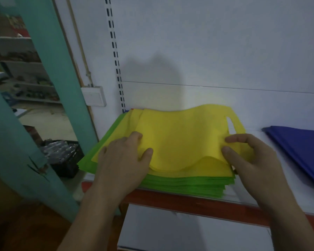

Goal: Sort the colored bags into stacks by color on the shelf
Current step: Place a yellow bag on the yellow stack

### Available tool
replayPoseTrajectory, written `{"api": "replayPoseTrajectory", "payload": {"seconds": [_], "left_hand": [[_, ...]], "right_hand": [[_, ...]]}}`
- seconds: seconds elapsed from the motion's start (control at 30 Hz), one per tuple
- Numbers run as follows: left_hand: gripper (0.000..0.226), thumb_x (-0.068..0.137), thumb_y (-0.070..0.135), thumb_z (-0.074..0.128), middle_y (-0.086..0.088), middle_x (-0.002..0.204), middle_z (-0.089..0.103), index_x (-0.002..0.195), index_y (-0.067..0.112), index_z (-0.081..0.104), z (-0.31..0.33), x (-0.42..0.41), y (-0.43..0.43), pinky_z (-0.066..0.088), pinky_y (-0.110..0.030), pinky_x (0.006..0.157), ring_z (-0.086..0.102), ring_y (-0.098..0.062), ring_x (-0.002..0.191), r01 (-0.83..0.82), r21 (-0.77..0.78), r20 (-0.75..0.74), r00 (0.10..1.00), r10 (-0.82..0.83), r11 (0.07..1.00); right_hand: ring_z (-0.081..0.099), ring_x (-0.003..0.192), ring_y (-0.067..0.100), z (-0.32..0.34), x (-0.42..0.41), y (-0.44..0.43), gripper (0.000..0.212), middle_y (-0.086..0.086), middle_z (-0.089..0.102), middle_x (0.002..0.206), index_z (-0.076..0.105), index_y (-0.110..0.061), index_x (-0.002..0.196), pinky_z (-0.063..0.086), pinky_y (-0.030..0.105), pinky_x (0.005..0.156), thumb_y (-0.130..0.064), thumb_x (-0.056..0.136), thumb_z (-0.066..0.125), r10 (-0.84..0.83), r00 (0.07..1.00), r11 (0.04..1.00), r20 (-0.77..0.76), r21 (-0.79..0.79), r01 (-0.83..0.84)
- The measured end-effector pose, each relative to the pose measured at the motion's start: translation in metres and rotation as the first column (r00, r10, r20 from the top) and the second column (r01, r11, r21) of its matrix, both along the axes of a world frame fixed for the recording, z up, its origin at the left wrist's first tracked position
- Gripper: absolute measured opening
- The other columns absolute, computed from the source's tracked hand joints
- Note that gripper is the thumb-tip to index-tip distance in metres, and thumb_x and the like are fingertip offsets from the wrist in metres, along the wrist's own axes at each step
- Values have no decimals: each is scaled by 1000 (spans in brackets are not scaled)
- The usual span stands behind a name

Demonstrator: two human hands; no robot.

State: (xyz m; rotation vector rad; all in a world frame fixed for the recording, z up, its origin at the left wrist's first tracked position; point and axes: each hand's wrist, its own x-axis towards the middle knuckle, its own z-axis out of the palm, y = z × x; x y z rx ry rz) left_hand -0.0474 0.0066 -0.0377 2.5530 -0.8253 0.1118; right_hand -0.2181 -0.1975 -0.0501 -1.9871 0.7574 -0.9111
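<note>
A white shelf (pixel 297 193) with a red front edge carries a thick stack of green bags (pixel 181 183) at its left end, squared against the front edge and reaching back to the rear panel. Yellow bags lie on top of that stack, and the uppermost yellow bag (pixel 185 134) is bowed upward in the middle, its cut-out handle toward the right rear. The left hand (pixel 123 156) grips this bag's left side, fingers curled over the fabric and thumb pressed onto its top near the front. The right hand (pixel 250 160) pinches the bag's right side between bent forefinger and thumb, the other fingers folded behind. Under the raised front edge a lower yellow bag (pixel 216 169) lies flat on the green. Well apart, at the shelf's right end, blue bags (pixel 301 147) lie flat and run past the frame edge. Left of the shelf stand a slotted upright (pixel 114 51), a wall switch (pixel 94 96), a teal door frame (pixel 65 69) and, low down, a black crate (pixel 65 158).
</note>
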Motion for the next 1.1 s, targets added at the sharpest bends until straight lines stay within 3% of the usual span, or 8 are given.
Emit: {"api": "replayPoseTrajectory", "payload": {"seconds": [0.23, 0.33, 0.4, 0.57, 0.67, 0.83, 1.0, 1.1], "left_hand": [[46, 87, 18, 69, 9, 121, 61, 125, 35, 50, 1, 0, -20, 44, -29, 70, 58, -10, 92, 67, -150, 12, 998, -66, 987], [47, 86, 9, 65, 13, 95, 58, 124, 35, 52, 6, -4, -27, 39, -26, 49, 54, -4, 56, 65, -318, 35, 998, -57, 946], [43, 88, 7, 61, 15, 84, 53, 118, 36, 51, 10, -10, -33, 36, -29, 42, 53, -9, 54, 68, -454, 34, 998, -60, 888], [38, 94, 7, 56, 3, 85, 56, 111, 39, 46, 18, -44, -65, 41, -45, 46, 53, -24, 60, 142, -618, -51, 974, -220, 773], [35, 93, 7, 56, 9, 89, 55, 112, 36, 49, 23, -76, -94, 41, -38, 47, 53, -24, 64, 234, -677, -11, 945, -327, 698], [41, 83, 11, 64, 24, 107, 55, 117, 30, 52, 22, -147, -155, 42, -10, 69, 55, 4, 96, 310, -761, 83, 918, -389, 570], [37, 81, 5, 75, 31, 98, 62, 101, 33, 63, 9, -240, -220, 43, -6, 65, 60, 7, 87, 341, -777, 58, 876, -480, 529], [34, 79, -3, 76, 38, 91, 62, 93, 25, 65, 1, -302, -260, 41, -2, 62, 59, 12, 79, 367, -790, 46, 834, -549, 491]], "right_hand": [[68, 88, 10, 9, -20, -13, 29, -21, 72, 98, 74, -32, 92, 56, 42, 81, -11, 74, 83, 31, 994, 985, 107, 165, -48], [68, 91, 9, 8, -21, -14, 25, -18, 73, 98, 75, -29, 88, 56, 42, 84, -8, 77, 81, 52, 991, 982, 119, 174, -73], [65, 87, 2, 10, -28, -17, 24, -23, 72, 95, 75, -28, 86, 53, 37, 78, -5, 79, 79, 35, 989, 989, 144, 140, -55], [61, 87, -6, 11, -75, -40, 25, -30, 68, 95, 74, -28, 87, 46, 28, 70, -4, 83, 74, -57, 979, 990, 196, 136, 31], [61, 91, -6, 9, -113, -54, 25, -29, 67, 100, 74, -26, 91, 47, 23, 69, -2, 83, 74, -111, 970, 988, 218, 129, 84], [62, 93, -6, 10, -202, -90, 27, -26, 70, 100, 73, -23, 92, 50, 16, 70, 0, 79, 77, -214, 942, 975, 259, 114, 190], [63, 95, -8, 9, -316, -133, 25, -33, 68, 102, 74, -28, 92, 53, 32, 77, -8, 79, 80, -336, 913, 940, 231, 141, 310], [61, 99, -3, 7, -385, -156, 25, -29, 66, 107, 74, -33, 91, 51, 29, 79, -13, 79, 80, -410, 886, 911, 218, 147, 386]]}}
